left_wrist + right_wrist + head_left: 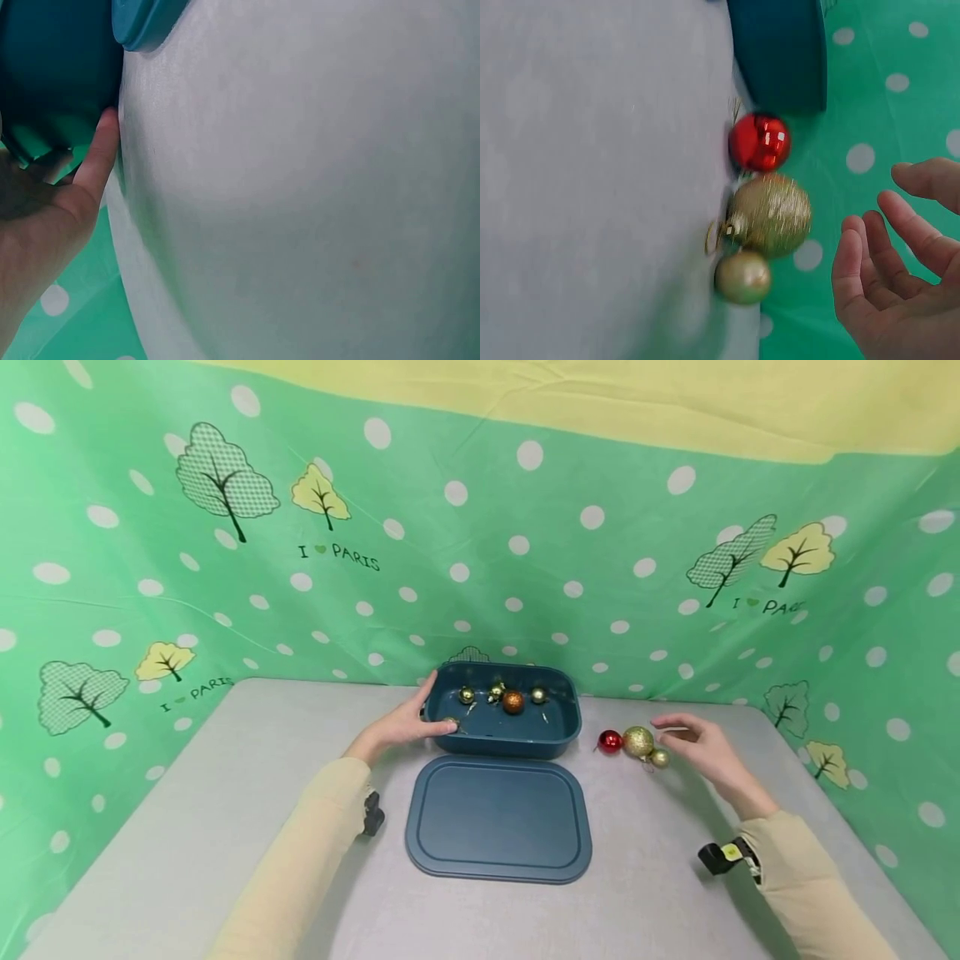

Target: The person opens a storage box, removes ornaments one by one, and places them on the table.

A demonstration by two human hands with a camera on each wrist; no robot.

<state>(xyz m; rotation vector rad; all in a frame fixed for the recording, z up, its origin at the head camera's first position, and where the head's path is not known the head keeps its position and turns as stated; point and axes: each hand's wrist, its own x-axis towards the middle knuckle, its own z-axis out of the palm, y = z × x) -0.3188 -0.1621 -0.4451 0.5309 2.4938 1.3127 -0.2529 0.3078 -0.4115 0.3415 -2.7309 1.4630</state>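
A dark blue rectangular container (504, 748) stands uncovered at the far edge of the table. Several small gold Christmas baubles (538, 695) and an orange glittery bauble (513, 702) lie inside it. My left hand (401, 724) holds the container's left end, thumb along the front and fingers at the side. To the container's right, a red bauble (760, 142), a larger gold glitter bauble (771, 215) and a small gold bauble (742, 277) lie together. Just right of them my right hand (701, 750) hovers with fingers loosely bent and apart, holding nothing.
The container's blue lid (498, 818) lies flat on the grey-white table (645, 893), directly in front of the container. Behind the table hangs a green dotted cloth (420, 560) with printed trees. It also runs along the right side.
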